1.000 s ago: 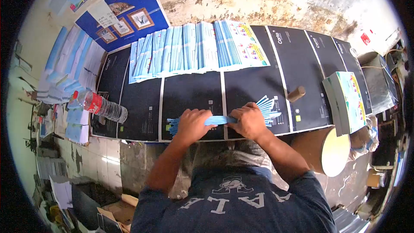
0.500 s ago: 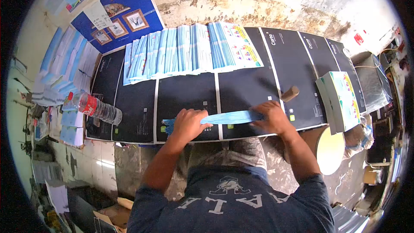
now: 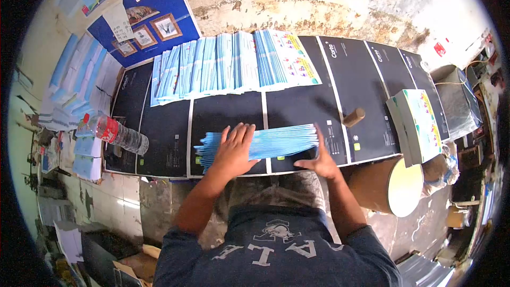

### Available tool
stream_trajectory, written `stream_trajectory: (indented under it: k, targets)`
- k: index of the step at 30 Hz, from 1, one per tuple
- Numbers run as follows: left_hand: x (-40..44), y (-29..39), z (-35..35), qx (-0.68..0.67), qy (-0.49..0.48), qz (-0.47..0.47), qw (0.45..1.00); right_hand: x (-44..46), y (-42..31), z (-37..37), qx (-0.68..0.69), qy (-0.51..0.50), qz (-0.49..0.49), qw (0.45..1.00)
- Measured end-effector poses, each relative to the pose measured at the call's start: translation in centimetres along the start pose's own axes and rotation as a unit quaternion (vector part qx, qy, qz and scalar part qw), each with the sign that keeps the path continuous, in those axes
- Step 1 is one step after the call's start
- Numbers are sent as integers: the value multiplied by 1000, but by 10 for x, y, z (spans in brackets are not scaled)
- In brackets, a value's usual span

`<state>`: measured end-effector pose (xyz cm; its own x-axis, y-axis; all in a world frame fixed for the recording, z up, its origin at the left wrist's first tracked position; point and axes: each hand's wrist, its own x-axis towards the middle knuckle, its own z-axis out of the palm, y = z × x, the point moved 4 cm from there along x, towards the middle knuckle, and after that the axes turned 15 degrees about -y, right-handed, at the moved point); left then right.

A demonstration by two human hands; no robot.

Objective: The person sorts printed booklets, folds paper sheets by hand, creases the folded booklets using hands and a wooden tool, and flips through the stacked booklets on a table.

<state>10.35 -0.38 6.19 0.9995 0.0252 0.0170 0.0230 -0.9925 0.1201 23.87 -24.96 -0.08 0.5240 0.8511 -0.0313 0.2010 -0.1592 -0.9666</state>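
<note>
A fanned bundle of thin blue booklets [image 3: 284, 139] lies near the front edge of the table, its overlapping edges facing up. Across its left part rests my left hand [image 3: 235, 150], fingers stretched out and a little apart, thumb by the near side. At the bundle's right end stands my right hand [image 3: 321, 159], open, with fingers upright beside the booklet ends and the thumb pointing left. Whether the right fingertips touch the booklets I cannot tell. Just right of that hand a short wooden piece, like a handle [image 3: 354, 117], stands on the table.
Overlapping rows of booklets [image 3: 223, 66] cover the table's back. A water bottle [image 3: 122, 134] lies at the left near stacked paper [image 3: 79, 74]. At the right edge sits a booklet stack [image 3: 419, 125], above a round drum [image 3: 406, 186]. A blue board [image 3: 159, 10] leans behind.
The blue bundle has gone from a narrow, bunched strip to a wider fan lying on the table. My right hand has loosened from its end and opened; the left fingers have spread out.
</note>
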Motion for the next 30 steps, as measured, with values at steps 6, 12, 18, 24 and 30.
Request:
stream_trajectory:
  k: [6,12,18,24,30]
  targets:
    - [-2,-2,-3,-33,-112,-11,993,21,-7,22,56,32,-40,997]
    - [-4,-6,-1,-32,-100,-4,994,32,2,30,172,15,-14,985]
    - [-23,-54,-27,-92,-180,-58,978,24,6,4,195,84,-14,977]
    - [-32,-75,-34,-181,-89,-32,979,24,26,-11,117,80,-17,990]
    - [-34,-87,-21,-169,-160,-76,970,21,29,-12,112,75,-21,991]
